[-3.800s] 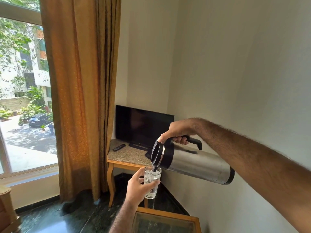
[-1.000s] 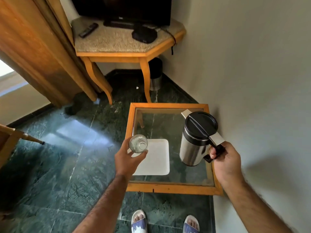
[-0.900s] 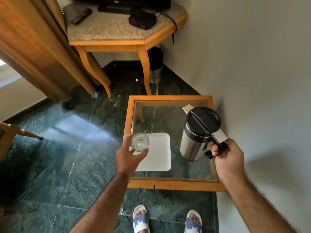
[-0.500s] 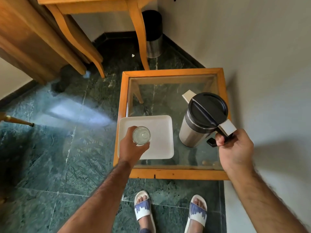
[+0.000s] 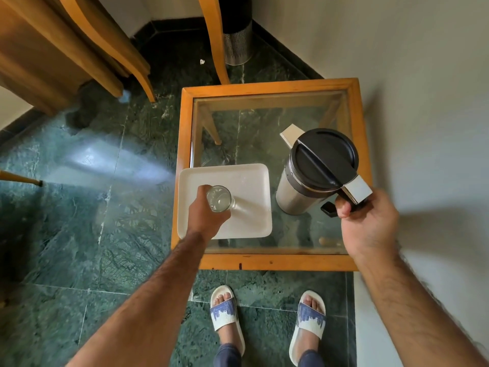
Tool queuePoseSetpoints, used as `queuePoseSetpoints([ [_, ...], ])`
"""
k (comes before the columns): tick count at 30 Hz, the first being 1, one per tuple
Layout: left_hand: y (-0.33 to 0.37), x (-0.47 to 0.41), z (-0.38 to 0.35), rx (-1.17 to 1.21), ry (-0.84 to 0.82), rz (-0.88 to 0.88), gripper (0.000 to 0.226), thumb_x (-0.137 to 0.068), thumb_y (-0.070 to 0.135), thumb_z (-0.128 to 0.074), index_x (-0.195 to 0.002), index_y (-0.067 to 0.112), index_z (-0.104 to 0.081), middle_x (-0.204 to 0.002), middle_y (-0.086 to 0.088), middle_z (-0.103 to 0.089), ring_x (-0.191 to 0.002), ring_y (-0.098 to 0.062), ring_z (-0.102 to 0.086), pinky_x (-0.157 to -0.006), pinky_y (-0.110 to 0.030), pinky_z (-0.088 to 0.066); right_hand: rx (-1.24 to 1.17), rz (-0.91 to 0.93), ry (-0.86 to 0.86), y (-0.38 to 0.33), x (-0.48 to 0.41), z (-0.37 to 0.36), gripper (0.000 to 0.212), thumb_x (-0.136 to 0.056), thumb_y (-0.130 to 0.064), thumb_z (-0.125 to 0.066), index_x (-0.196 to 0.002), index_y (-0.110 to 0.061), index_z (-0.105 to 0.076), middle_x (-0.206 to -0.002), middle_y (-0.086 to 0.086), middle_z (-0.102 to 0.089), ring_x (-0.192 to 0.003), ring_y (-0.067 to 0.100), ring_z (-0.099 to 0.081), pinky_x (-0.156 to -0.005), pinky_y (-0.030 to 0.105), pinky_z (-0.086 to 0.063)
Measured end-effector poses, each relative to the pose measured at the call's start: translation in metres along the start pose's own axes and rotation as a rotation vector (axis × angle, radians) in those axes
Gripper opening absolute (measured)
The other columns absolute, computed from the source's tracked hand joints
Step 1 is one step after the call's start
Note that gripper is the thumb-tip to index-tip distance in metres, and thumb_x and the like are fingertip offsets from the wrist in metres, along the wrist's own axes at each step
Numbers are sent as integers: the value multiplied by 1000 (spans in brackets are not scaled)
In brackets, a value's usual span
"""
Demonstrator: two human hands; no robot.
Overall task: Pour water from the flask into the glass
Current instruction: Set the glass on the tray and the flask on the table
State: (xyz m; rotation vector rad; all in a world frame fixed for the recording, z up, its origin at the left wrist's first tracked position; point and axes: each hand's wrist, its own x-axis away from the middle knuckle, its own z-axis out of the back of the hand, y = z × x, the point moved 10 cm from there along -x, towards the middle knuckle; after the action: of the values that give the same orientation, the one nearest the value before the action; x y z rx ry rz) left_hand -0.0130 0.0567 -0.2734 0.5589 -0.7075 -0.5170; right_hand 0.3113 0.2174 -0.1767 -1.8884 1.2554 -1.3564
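Note:
The steel flask (image 5: 299, 192) with a black lid stands upright over the right side of the glass-topped table (image 5: 267, 87); whether its base touches the glass is unclear. My right hand (image 5: 367, 223) grips its black handle. My left hand (image 5: 205, 215) holds the clear glass (image 5: 219, 199), which has water in it, upright over the white square tray (image 5: 246, 178) on the table's left front. The glass's base is hidden by my fingers, so contact with the tray cannot be told.
A wall runs close along the table's right side. A metal bin (image 5: 236, 46) stands in the corner behind a wooden table leg (image 5: 214, 41). A brown curtain (image 5: 53, 62) hangs at far left. My feet in white-blue slippers (image 5: 227, 311) stand on green marble floor.
Earlier the flask was tipped, pouring into the glass held up in the air. Since then both have come down over the table, the flask upright and the glass over the tray.

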Motion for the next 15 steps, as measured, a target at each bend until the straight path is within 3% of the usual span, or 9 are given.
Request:
queuePoseSetpoints([
  [9, 1, 4, -2, 6, 3, 10, 71, -71, 13, -91, -126, 26, -50, -109, 6, -65, -95, -19, -62, -57, -17, -43, 51, -26, 1, 7, 2, 9, 32, -78, -15, -49, -56, -19, -73, -55, -2, -60, -51, 17, -44, -51, 23, -39],
  [13, -1, 6, -2, -3, -7, 16, 69, -72, 16, -92, -125, 27, -49, -108, 5, -65, -94, -19, -62, -55, -18, -42, 315, 120, 43, 3, 6, 20, 37, -84, -8, -53, -65, -34, -73, -54, -13, -63, -50, 4, -52, -57, 21, -44],
  [15, -2, 4, -1, -10, -7, 25, 68, -73, 17, -92, -123, 28, -47, -109, 4, -65, -95, -21, -62, -54, -18, -42, 222, 57, 11, 13, 10, 19, 32, -79, -17, -56, -60, -33, -76, -48, -14, -58, -48, 5, -50, -58, 24, -42],
])
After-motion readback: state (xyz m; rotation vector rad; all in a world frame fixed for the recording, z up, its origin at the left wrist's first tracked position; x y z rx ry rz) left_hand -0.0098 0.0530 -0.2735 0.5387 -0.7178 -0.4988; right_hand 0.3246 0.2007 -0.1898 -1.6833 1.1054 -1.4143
